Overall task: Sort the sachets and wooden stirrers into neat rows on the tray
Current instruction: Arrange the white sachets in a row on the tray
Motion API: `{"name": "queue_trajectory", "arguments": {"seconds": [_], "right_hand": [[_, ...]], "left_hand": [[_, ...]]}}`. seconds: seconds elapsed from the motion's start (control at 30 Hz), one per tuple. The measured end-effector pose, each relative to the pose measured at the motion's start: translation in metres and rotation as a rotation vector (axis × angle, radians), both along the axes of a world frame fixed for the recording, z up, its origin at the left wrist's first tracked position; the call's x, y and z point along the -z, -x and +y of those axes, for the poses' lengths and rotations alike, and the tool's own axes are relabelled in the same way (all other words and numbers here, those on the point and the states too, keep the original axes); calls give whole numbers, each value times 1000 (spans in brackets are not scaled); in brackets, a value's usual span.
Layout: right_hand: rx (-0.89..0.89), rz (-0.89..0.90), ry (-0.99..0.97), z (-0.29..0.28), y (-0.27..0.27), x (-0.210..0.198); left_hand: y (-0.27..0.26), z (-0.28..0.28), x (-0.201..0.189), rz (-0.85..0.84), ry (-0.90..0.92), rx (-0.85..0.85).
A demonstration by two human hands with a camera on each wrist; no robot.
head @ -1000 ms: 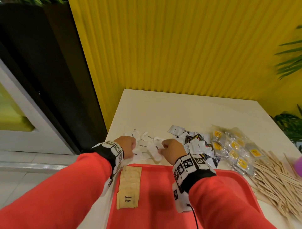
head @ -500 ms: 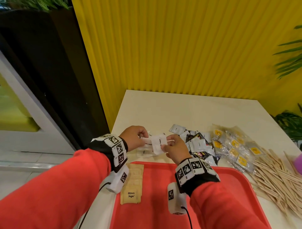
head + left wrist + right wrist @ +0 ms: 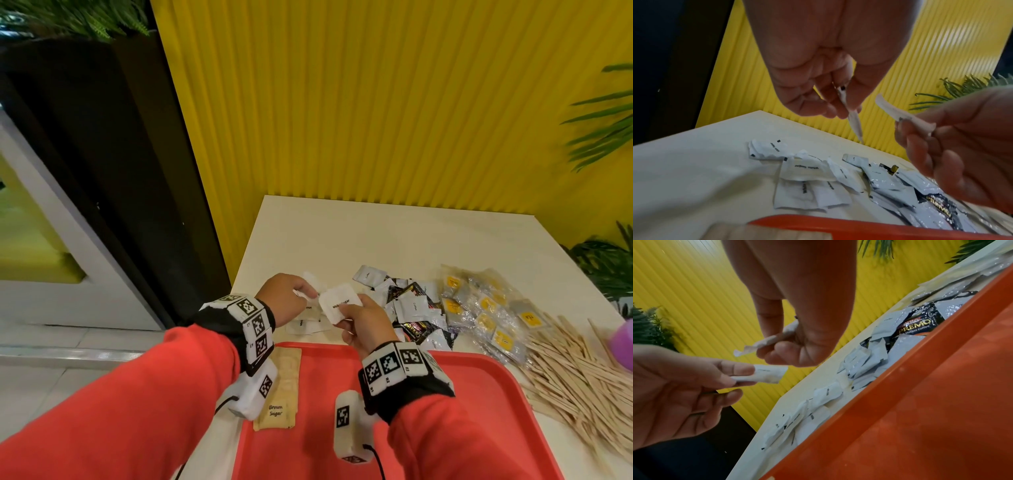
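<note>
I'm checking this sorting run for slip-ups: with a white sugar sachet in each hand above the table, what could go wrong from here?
The left hand pinches its white sachet by one end only, so it could slip and drop onto the loose pile. The right hand holds its White Sugar sachet bent, which might crease it. The brown sugar row hugs the red tray edge under the left wrist and could get knocked askew.

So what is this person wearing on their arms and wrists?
Both arms are in red-orange long sleeves. Each wrist has a black cuff wrapped in a band of white blocks printed with black square markers, on the left wrist and the right wrist. A white marked camera unit hangs under each wrist, trailing a thin black cable.
</note>
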State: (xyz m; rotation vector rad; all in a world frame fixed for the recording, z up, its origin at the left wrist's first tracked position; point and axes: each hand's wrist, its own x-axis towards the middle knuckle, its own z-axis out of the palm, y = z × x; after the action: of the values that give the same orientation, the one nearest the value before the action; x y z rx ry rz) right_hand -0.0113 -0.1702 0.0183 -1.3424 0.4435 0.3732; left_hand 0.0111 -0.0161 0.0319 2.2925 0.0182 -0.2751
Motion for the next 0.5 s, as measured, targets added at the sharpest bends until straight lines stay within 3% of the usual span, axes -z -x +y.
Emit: {"name": "queue_trajectory", "arguments": {"seconds": [0.17,0.3,0.5], "right_hand": [[14,15,-102,5,2,4],[7,-8,-136,11,-1,5],[19,20,-3,11,-14,5]], "left_hand": [[3,-3,-1,27,310,-87],[6,-7,-2,41,401,-120],[0,-11,2,73,458,-187]]}}
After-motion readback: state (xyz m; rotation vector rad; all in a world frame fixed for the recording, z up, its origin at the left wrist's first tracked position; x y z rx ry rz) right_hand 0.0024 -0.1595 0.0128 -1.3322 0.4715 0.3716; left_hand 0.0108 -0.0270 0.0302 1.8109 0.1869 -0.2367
